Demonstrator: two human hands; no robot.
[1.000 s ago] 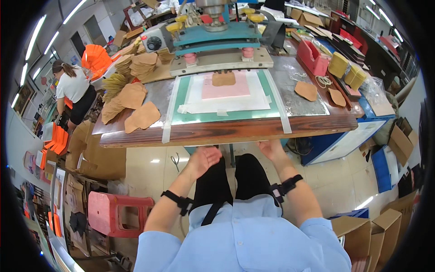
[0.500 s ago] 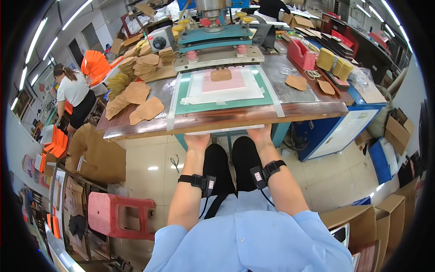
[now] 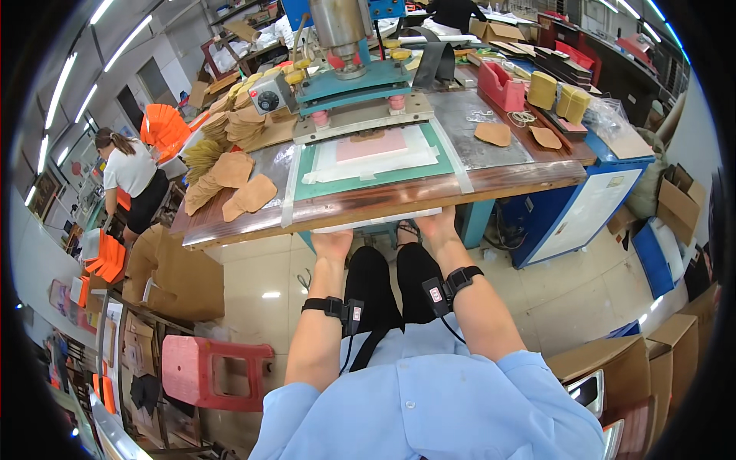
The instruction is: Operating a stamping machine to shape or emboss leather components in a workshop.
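My left hand point(image 3: 332, 243) and my right hand point(image 3: 435, 222) reach under the front edge of the wooden table point(image 3: 368, 201). Both meet a white board or bar point(image 3: 376, 221) below that edge. Their fingers are hidden there. On the table, a teal press point(image 3: 354, 86) stands with its metal plate point(image 3: 364, 120) low over a pink sheet point(image 3: 374, 148). A brown leather piece point(image 3: 365, 136) lies at the sheet's far end, partly covered by the plate. White paper point(image 3: 318, 175) and a green mat point(image 3: 353, 184) are underneath.
Leather pieces point(image 3: 251, 197) are piled at the left, and two more point(image 3: 492, 134) lie right of the press. A pink tape dispenser point(image 3: 502, 86) stands farther right. Nearby are a red stool point(image 3: 192, 372), cardboard boxes point(image 3: 613, 368) and a person point(image 3: 134, 180) at far left.
The press plate has come down toward the sheet and now hides part of the leather piece. A sandalled foot has come into view between my knees. Both hands stay under the table edge.
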